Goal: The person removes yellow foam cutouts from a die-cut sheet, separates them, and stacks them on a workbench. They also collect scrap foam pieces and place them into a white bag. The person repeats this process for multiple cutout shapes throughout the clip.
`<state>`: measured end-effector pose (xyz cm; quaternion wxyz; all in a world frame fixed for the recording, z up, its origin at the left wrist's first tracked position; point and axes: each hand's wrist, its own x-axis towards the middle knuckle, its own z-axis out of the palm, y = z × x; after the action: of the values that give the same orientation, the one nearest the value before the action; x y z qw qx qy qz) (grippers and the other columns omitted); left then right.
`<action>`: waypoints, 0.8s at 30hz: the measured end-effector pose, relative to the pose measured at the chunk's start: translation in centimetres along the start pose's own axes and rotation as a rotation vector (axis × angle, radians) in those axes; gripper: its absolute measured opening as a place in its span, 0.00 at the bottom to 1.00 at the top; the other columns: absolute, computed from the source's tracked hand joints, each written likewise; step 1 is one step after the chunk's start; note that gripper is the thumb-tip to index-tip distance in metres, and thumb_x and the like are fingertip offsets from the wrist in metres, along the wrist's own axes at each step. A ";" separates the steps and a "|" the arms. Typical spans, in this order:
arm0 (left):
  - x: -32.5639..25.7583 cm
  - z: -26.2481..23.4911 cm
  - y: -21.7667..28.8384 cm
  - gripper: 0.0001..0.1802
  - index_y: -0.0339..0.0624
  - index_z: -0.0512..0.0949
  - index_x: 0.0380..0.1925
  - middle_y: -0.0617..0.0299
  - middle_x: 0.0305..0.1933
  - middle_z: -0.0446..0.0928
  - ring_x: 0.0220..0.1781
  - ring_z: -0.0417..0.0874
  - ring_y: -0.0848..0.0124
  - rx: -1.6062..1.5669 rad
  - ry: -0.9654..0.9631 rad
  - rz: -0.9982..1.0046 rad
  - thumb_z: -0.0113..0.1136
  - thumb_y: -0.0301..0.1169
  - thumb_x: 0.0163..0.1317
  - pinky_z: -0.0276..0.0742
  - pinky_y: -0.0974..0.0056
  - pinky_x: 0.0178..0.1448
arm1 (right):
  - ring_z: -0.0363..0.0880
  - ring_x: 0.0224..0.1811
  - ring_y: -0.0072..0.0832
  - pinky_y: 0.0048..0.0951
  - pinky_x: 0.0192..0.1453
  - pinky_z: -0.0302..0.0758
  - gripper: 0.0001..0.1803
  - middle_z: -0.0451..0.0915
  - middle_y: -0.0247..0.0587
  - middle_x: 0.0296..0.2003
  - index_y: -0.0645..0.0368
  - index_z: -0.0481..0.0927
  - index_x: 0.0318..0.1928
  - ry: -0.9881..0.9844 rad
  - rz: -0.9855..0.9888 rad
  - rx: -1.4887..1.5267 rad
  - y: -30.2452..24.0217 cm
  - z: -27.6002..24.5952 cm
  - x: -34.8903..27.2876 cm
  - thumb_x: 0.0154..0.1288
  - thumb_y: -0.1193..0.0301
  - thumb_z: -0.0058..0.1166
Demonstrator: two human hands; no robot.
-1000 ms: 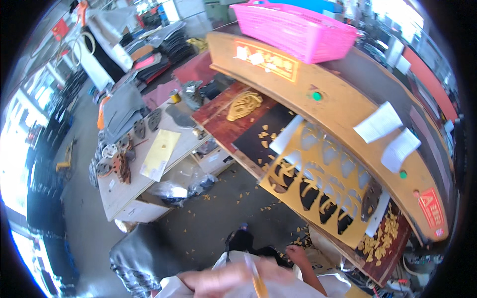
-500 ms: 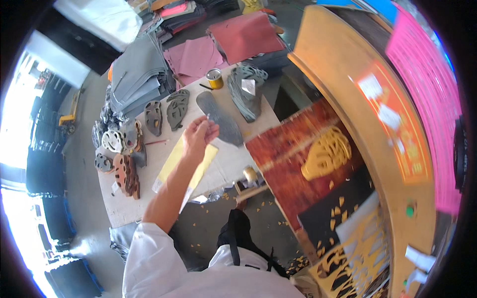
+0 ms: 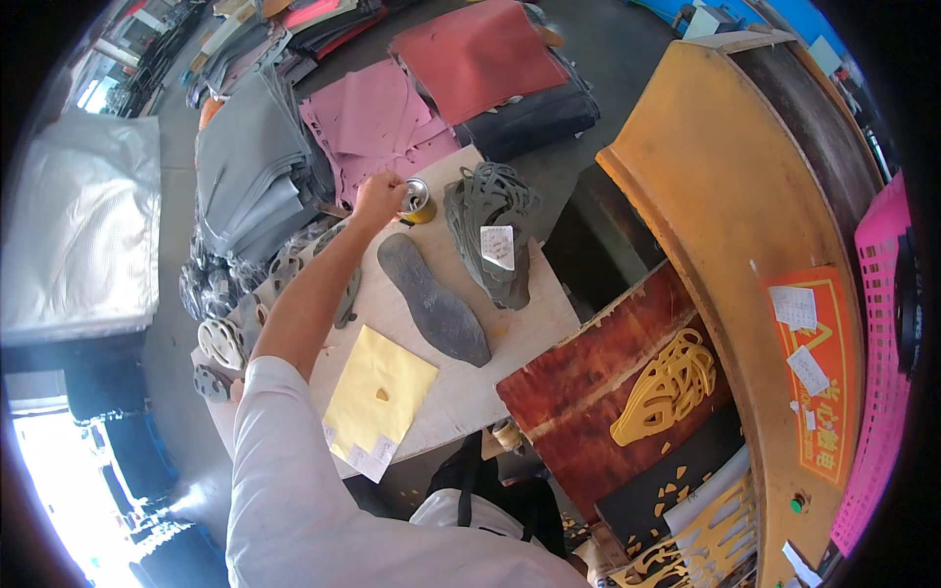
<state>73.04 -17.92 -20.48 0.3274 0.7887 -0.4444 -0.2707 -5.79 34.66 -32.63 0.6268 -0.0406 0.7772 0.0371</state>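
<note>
My left hand (image 3: pixel 379 202) reaches across the table, its fingers pinched together at the left rim of a small open yellow can (image 3: pixel 419 206). What the fingers hold, if anything, is hidden. A dark grey sole-shaped piece (image 3: pixel 431 299) lies just nearer than the can. To its right is a stack of grey cut-out shoe uppers (image 3: pixel 495 225) with a written paper slip (image 3: pixel 498 247) on top. A yellow sheet (image 3: pixel 377 382) with a small yellow scrap (image 3: pixel 382 394) on it lies to the right of my forearm. My right hand is out of view.
Grey sheets (image 3: pixel 250 176), pink sheets (image 3: pixel 363 118) and red sheets (image 3: pixel 480 59) are piled beyond the table. Cut-out uppers (image 3: pixel 223 343) sit at the left. An orange machine (image 3: pixel 725 167) curves along the right, beside a red-brown board (image 3: pixel 578 372) bearing yellow cut-outs (image 3: pixel 667 387).
My left hand has moved away from above the sole-shaped piece, outward to the can. Earlier a small pale tip showed at its fingers. The view has shifted too.
</note>
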 end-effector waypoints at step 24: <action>3.7 1.5 1.1 0.20 0.38 0.89 0.45 0.40 0.49 0.88 0.54 0.90 0.46 0.842 -0.152 -0.052 0.67 0.41 0.59 0.86 0.45 0.58 | 0.72 0.26 0.29 0.38 0.32 0.71 0.11 0.71 0.32 0.26 0.51 0.76 0.36 -0.016 0.005 0.079 0.0 2.0 0.2 0.76 0.60 0.54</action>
<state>73.10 -22.04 -21.13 -0.0639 0.8423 -0.5188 -0.1314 -3.88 34.88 -33.23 0.6339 -0.0137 0.7732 0.0080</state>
